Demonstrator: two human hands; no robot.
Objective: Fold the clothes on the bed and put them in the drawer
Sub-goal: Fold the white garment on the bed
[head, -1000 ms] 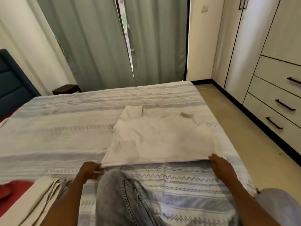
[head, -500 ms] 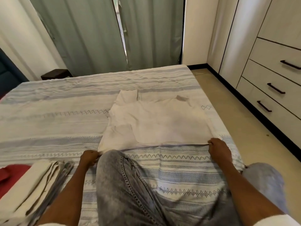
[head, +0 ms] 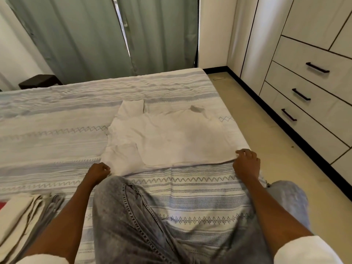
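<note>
I see both hands pinching a white shirt's [head: 171,138] near hem, flat on the bed [head: 57,141]: left hand [head: 98,171] curled at one corner, right hand [head: 246,162] at the other. Uneven lift w/ either could skew the fold.

The white garment [head: 167,138] looked like soft matt cotton, a bit creased. The bedspread [head: 57,119] was a woven, ribbed cloth with stitched zigzags. Jeans [head: 122,216] were faded grey denim. Drawer fronts [head: 312,82] looked smooth with matt black handles [head: 317,67], probably metal.
</note>
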